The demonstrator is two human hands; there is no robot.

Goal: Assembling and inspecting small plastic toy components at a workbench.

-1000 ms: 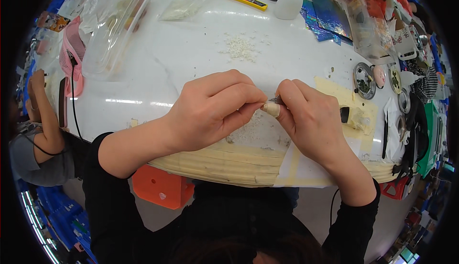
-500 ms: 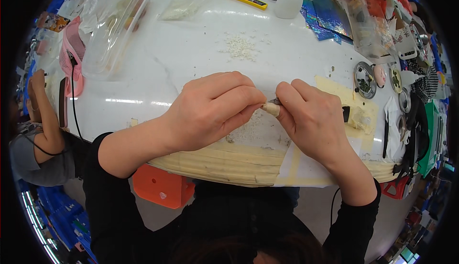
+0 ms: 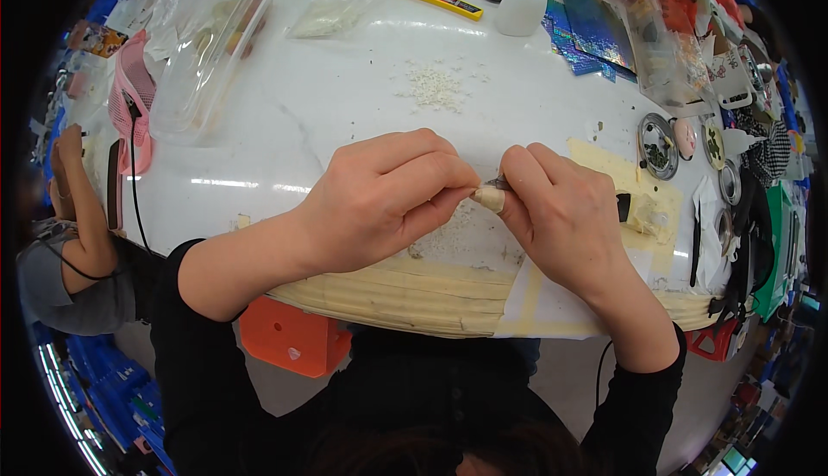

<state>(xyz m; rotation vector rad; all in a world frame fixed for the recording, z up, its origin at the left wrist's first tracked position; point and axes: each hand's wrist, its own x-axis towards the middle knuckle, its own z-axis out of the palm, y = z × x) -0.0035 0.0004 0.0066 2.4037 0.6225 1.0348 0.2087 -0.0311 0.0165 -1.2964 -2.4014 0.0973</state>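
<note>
My left hand (image 3: 392, 196) is closed in a pinch, its thumb and index fingertips pressed together just above the work surface. Whatever it holds is too small to make out. Opposite it, my right hand (image 3: 561, 209) is closed, with a small dark grey piece (image 3: 498, 182) showing between index finger and thumb. Beige tape (image 3: 489, 198) wraps the tip of the right thumb, and the left fingertips nearly meet it. Beneath the hands, fine pale crumbs (image 3: 448, 233) are scattered on the white table (image 3: 285, 144). A pile of tiny white bits (image 3: 435, 85) lies beyond them.
A yellow cutter knife (image 3: 435, 0) and a white squeeze bottle (image 3: 522, 8) are at the back. A clear plastic box (image 3: 211, 62) stands left. Round metal dishes (image 3: 658, 146) and a black tool (image 3: 696, 245) lie right. Another person's arm (image 3: 86, 200) is at far left.
Both hands stay in nearly the same place. The right thumb and fingers have shifted very slightly against the left fingertips.
</note>
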